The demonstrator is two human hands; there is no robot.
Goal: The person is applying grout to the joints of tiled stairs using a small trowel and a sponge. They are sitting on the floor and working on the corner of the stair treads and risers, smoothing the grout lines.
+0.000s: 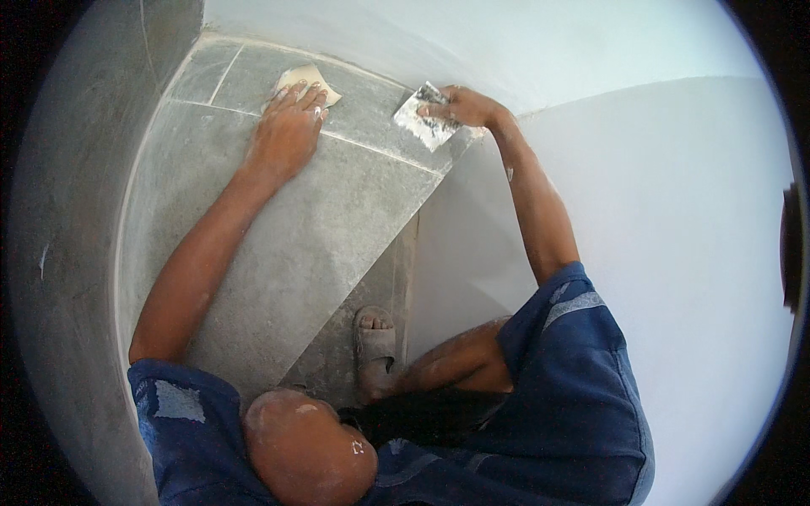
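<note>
My left hand (284,135) lies with fingers extended on a beige square sheet (291,77), pressing it against the grey tiled slab (219,253) near its back edge. To its right, my right hand (460,108) grips a white, dark-smudged rectangular pad or folded sheet (422,122), thumb across its top, over the slab's back right part beside the pale wall. What lies under the pad is hidden. White dust marks show on my left fingers. Pale joint lines run between the tiles.
A grey wall (76,236) rises on the left and pale walls (658,236) at back and right. The slab ends in a diagonal edge above a darker lower floor (367,282), where my sandalled foot (375,346) rests beside my bent knee (481,346).
</note>
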